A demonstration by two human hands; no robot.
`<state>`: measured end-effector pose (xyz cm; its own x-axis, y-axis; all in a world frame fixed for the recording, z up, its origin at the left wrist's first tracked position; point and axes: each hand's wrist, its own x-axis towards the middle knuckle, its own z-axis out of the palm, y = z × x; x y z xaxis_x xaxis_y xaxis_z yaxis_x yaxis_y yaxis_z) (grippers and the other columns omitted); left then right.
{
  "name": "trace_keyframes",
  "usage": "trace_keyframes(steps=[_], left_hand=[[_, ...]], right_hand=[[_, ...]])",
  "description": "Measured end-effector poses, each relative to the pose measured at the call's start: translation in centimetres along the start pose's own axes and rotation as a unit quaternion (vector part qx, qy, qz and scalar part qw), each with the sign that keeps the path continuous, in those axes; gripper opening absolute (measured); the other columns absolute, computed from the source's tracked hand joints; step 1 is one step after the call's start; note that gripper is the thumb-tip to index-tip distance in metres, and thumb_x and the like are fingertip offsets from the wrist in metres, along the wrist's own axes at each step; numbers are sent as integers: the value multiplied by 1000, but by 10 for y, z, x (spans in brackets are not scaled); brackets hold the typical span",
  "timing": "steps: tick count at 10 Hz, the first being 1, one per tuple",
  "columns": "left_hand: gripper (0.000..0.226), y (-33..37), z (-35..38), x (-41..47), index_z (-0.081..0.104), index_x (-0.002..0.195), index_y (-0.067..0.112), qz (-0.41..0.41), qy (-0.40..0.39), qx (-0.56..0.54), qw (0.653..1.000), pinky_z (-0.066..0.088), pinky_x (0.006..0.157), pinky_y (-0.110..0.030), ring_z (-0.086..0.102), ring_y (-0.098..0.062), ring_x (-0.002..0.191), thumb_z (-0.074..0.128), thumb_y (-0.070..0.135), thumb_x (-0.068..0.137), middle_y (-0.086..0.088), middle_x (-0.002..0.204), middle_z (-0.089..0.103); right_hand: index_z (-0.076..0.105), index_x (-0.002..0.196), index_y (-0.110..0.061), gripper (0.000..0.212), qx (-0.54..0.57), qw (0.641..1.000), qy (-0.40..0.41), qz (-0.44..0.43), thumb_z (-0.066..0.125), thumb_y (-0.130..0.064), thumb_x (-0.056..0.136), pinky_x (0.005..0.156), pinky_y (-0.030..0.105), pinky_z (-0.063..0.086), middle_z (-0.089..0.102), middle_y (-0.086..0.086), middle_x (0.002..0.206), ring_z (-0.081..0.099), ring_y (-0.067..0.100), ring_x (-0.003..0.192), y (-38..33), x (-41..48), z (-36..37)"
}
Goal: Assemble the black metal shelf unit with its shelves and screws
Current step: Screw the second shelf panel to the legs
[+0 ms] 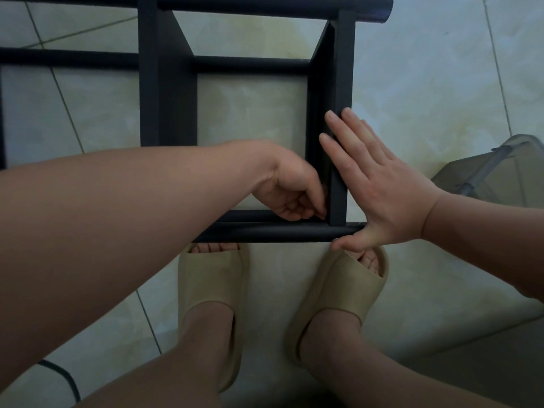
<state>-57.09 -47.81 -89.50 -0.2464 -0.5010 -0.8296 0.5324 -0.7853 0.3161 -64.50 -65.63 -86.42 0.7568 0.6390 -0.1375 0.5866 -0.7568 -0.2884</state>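
view from above, looking down at a black metal shelf unit (173, 83) lying on its side on a pale tiled floor (426, 69), just in front of the person's feet in beige slide sandals (212, 290). the frame's round front bar (265, 232) runs across the middle of the view, just above the toes. two flat black panels rise from it, forming an open square.

the left hand (290, 189) reaches into that square at its near right corner. its grip is narrow, fingers curled tight against the inside of the right panel (343, 69). i cannot tell whether it holds a screw.

the right hand (379, 184) has a wide grip: fingers straight and flat on the panel's outer edge, thumb touching the front bar.

a clear plastic object (500, 169) sits at the right edge, a black cable (63, 375) at bottom left.
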Motion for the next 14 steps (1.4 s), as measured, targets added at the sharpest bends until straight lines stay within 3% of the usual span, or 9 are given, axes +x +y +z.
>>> trace_keyframes(steps=[2, 6, 8, 9, 11, 14], left_hand=[[12, 3, -1, -3, 66, 89, 14, -20, 1, 32, 999, 43, 65, -19, 53, -6, 64, 58, 6, 93, 3, 74, 66], [22, -7, 4, -2, 61, 84, 18, 48, 13, 11, 999, 40, 69, -22, 50, -9, 69, 56, -2, 93, 4, 72, 59], [20, -9, 3, -2, 63, 89, 22, 55, 16, 22, 998, 41, 80, -29, 54, -10, 81, 58, 3, 92, 7, 80, 63], [12, -7, 1, -3, 67, 100, 23, 18, 16, 53, 998, 42, 87, -33, 56, -11, 87, 61, 16, 92, 8, 88, 68], [9, 4, 1, -4, 68, 90, 19, -34, 27, 61, 997, 38, 66, -20, 51, -7, 67, 61, 16, 95, 8, 74, 68], [13, 7, 4, -5, 69, 85, 16, -19, 35, 50, 998, 39, 61, -17, 53, -6, 62, 62, 9, 93, 5, 69, 68]], right_hand=[[16, 156, 10, 131, -1, 1000, -1, 1, 42, -92, 77, 125, 59, 11, 5, 31, 164, 0, 46, 154, 0, 0, 0], [15, 156, 10, 131, 0, 1000, 2, -2, 39, -92, 78, 125, 59, 10, 5, 31, 164, 0, 47, 154, 0, 0, 1], [15, 156, 10, 131, -1, 1000, 0, -2, 39, -92, 78, 125, 59, 10, 5, 31, 164, 0, 46, 154, 0, 1, 0], [15, 156, 10, 131, 0, 1000, 0, -2, 39, -92, 78, 125, 59, 10, 5, 31, 164, 0, 46, 154, 0, 1, 0], [15, 157, 9, 131, -1, 1000, 1, -1, 40, -92, 78, 126, 58, 9, 5, 31, 164, -1, 46, 154, 0, 0, 0], [15, 156, 10, 132, 3, 1000, 0, -2, 40, -93, 77, 124, 60, 11, 6, 32, 164, 0, 47, 154, 0, 1, 0]])
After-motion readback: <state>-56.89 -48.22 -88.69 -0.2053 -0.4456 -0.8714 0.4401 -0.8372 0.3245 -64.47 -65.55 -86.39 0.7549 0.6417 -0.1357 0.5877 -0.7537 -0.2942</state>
